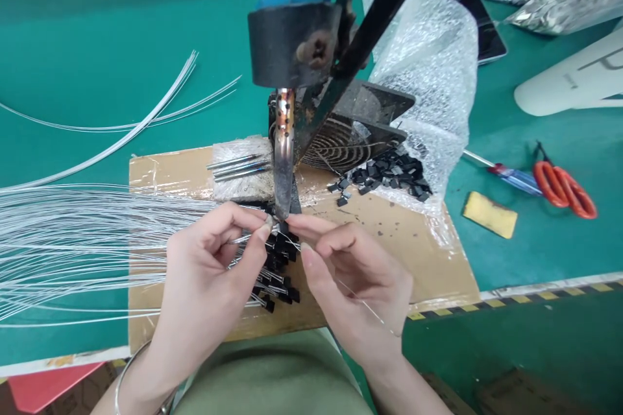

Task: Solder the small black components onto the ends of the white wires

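Observation:
My left hand (219,266) pinches the end of a thin white wire between thumb and forefinger, right below the tip of a soldering iron (283,168). What lies exactly at the fingertips is too small to make out. My right hand (357,285) is curled opposite, and a fine silvery wire (372,312) runs from the iron's tip past the thumb and across the palm. Beneath both hands, many white wires (87,233) end in small black connectors (280,256) on a cardboard sheet (379,259).
The iron hangs from a black stand arm (374,19). Behind it stands a small fan (345,142). Loose black pieces (394,175) lie on bubble wrap (428,78). Metal rods (238,167), a screwdriver (516,178), red-handled scissors (564,188) and a yellow sponge (489,214) lie about.

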The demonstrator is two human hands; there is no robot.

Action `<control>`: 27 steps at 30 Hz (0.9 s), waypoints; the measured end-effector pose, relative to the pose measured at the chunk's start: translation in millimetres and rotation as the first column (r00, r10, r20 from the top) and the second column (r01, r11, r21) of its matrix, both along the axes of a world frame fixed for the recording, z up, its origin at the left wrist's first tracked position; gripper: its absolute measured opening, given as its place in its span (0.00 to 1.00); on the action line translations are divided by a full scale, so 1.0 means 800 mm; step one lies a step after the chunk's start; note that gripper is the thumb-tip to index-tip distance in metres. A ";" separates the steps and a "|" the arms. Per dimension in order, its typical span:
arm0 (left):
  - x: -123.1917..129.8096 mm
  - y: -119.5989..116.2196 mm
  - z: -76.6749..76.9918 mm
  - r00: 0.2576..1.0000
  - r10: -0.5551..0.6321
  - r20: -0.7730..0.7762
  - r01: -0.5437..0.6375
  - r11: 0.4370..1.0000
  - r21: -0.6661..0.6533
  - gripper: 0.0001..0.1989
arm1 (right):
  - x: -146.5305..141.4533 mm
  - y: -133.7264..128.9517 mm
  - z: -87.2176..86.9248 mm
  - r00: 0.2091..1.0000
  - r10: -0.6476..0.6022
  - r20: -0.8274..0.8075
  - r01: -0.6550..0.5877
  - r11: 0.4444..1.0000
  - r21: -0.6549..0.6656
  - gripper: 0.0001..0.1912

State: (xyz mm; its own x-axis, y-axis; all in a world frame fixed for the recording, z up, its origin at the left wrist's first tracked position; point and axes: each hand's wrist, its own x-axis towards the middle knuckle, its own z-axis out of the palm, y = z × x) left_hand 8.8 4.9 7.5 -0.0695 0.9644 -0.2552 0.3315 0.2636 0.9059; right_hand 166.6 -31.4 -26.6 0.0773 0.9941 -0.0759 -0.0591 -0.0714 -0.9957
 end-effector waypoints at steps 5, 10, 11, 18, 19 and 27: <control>0.002 0.003 0.002 1.000 0.004 0.007 -0.004 1.000 0.006 0.05 | -0.001 0.003 -0.001 1.000 -0.023 -0.016 0.023 1.000 -0.004 0.12; 0.003 0.006 0.004 1.000 -0.001 0.026 0.001 1.000 0.002 0.05 | -0.001 0.007 0.002 0.999 -0.027 -0.026 0.027 0.999 0.017 0.12; 0.003 0.006 0.004 1.000 -0.002 0.024 0.002 1.000 0.002 0.05 | -0.001 0.008 0.003 0.999 -0.031 -0.029 0.032 0.999 0.020 0.12; 0.003 0.004 0.004 1.000 -0.011 0.012 0.011 0.999 0.038 0.05 | -0.001 0.007 0.002 0.998 -0.053 -0.042 0.054 0.998 0.042 0.13; 0.003 0.004 0.004 1.000 -0.011 0.012 0.011 0.999 0.043 0.05 | -0.001 0.007 0.001 0.997 -0.052 -0.048 0.055 0.997 0.050 0.13; 0.002 0.005 0.004 1.000 -0.007 0.009 0.006 0.998 0.061 0.06 | -0.001 0.005 -0.001 0.997 -0.050 -0.058 0.054 0.996 0.072 0.12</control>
